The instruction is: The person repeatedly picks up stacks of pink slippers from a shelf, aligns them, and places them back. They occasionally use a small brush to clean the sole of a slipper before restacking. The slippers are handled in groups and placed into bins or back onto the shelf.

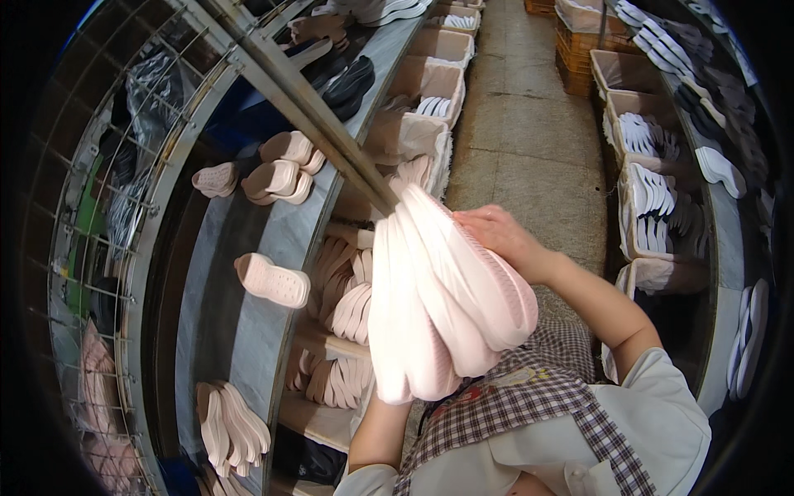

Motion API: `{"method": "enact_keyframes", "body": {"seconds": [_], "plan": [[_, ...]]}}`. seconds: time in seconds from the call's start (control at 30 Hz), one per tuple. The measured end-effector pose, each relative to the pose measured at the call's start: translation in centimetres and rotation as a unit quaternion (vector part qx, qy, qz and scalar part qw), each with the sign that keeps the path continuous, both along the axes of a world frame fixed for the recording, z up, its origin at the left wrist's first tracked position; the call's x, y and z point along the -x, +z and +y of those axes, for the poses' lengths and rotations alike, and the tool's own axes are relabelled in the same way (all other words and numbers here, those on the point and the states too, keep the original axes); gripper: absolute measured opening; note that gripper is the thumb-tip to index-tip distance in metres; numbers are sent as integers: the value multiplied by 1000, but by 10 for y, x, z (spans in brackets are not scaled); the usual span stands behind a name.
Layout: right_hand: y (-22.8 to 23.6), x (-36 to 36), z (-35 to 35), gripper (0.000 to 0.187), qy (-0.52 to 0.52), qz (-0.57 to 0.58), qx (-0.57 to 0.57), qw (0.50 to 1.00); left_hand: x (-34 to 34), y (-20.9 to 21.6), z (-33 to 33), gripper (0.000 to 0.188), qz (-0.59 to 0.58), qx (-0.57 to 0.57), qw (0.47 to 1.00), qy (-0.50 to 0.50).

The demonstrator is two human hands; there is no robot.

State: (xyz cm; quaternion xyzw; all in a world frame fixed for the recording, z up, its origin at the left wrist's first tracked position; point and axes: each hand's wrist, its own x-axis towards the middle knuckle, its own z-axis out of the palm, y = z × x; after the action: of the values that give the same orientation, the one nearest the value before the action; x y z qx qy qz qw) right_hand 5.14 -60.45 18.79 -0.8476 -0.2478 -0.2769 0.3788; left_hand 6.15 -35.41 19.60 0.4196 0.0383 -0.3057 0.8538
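Note:
In front of my chest is a thick fanned stack of pale pink shoe soles [447, 298], with their rounded ends toward me. My right hand [500, 240] grips the stack at its right upper side, fingers pressed along the outer sole. From below, my left forearm [376, 438] runs up behind the stack, and the soles hide that hand and its fingers. On the grey shelf to the left lie a single pink sole [273, 281] and a small bundle of pink soles [233, 426].
A slanting metal post [331, 136] stands close to the stack's far end. Bins of pink soles [351, 314] sit beneath the left shelf [252, 339]. Lined bins of white soles [653, 202] line the right side of the aisle floor [525, 124]. Wire mesh [136, 273] borders the far left.

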Motion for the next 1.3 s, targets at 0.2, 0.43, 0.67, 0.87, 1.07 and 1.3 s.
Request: {"method": "enact_keyframes", "body": {"seconds": [0.2, 0.43, 0.67, 0.87, 1.07, 1.3], "plan": [[12, 11, -4, 47, 161, 232, -247, 927, -11, -1, 26, 53, 24, 122, 992, -7], [-4, 29, 17, 47, 221, 375, -527, 730, -21, -25, 51, 57, 65, 192, 976, -79], [-8, 33, 23, 61, 228, 354, -502, 755, -18, -28, 53, 59, 58, 155, 985, -57], [-18, 34, 27, 60, 244, 349, -528, 734, -19, -45, 63, 58, 34, 169, 980, -97], [-30, 34, 32, 50, 283, 310, -491, 763, -21, -52, 71, 66, -48, 88, 989, -106], [-48, 35, 43, 47, 284, 278, -493, 774, -21, -40, 69, 82, -101, 82, 987, -91]]}}
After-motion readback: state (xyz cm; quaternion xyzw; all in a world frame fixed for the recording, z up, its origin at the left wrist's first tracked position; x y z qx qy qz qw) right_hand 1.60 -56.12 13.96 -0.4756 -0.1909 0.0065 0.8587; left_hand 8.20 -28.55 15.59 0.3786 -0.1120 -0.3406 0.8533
